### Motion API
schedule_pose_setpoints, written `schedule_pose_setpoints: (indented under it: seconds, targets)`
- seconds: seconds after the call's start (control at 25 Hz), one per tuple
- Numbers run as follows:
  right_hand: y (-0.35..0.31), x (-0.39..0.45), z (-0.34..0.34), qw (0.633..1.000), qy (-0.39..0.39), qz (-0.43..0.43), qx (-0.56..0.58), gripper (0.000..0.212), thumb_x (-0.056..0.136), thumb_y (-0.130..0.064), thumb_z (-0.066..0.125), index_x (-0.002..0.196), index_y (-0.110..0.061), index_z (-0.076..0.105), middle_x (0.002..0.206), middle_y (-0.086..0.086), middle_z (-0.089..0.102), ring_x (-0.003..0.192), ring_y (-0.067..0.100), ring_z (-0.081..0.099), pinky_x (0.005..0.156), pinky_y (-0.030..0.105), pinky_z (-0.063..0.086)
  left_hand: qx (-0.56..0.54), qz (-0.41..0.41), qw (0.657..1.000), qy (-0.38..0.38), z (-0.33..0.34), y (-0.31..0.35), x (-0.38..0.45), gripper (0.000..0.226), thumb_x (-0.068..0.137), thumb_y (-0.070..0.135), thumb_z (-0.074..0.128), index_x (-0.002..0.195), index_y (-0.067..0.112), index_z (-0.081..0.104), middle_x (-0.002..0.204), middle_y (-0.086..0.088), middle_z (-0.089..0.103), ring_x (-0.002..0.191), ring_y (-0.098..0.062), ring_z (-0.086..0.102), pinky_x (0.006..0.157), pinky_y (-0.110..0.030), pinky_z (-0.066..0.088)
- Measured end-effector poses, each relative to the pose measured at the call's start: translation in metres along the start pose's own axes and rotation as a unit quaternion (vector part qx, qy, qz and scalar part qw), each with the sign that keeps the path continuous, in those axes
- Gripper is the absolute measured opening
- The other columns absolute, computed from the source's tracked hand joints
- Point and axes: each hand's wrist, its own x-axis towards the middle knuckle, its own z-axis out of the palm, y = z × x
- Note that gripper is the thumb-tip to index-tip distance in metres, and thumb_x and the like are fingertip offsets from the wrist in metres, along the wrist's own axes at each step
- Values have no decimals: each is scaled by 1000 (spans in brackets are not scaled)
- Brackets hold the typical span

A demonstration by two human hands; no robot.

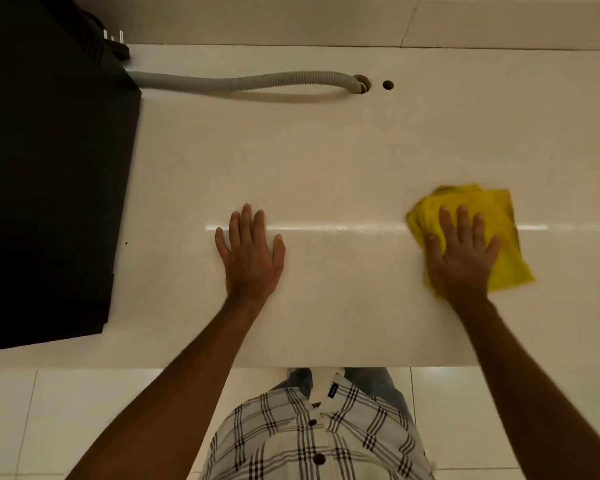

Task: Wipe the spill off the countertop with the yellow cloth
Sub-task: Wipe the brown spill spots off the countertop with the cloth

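Note:
The yellow cloth (503, 220) lies crumpled on the cream countertop (326, 161) at the right. My right hand (461, 254) presses flat on top of the cloth, fingers spread, covering its near-left part. My left hand (252, 252) rests palm-down on the bare countertop in the middle, fingers apart, holding nothing. A faint glossy streak (343, 228) runs across the counter between the two hands; I cannot make out a distinct spill.
A large black appliance (49, 174) fills the left side of the counter. A grey corrugated hose (243, 81) runs from it into a hole (362, 84) near the back, beside a smaller hole (388, 85). The counter's front edge (430, 366) is just before my body.

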Motion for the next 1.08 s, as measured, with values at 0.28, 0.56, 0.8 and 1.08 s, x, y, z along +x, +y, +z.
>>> schedule_pose_setpoints:
  seconds: [0.28, 0.56, 0.8, 1.08]
  targets:
    - [-128, 118, -1, 999, -14, 11, 45, 67, 107, -56, 30, 167, -29, 19, 176, 11, 14, 163, 42, 6, 124, 75, 5, 6, 0, 1000, 5, 2, 0, 1, 61, 103, 49, 35, 153, 14, 39, 165, -11, 35, 153, -31, 32, 124, -58, 21]
    - [-186, -25, 27, 978, -22, -205, 23, 65, 105, -59, 27, 165, -34, 22, 176, 3, 21, 163, 36, 14, 126, 69, 12, 7, -1, 1000, 20, 1, 0, -1, 59, 102, 49, 37, 150, 14, 44, 162, -11, 40, 149, -32, 38, 121, -59, 25]
    - [-44, -93, 33, 989, -7, -150, -7, 64, 106, -62, 18, 166, -41, 13, 177, -2, 15, 164, 30, 10, 127, 67, 13, 0, 2, 1000, 17, 2, 0, -1, 59, 103, 48, 35, 151, 14, 40, 163, -11, 38, 151, -32, 35, 123, -59, 23]
    - [19, 35, 0, 999, 16, 47, 12, 65, 103, -55, 27, 164, -31, 30, 173, 9, 27, 160, 41, 21, 123, 75, 14, 9, 1, 1000, 3, 1, 2, -2, 61, 103, 49, 33, 153, 14, 38, 164, -11, 36, 152, -32, 33, 124, -59, 23]
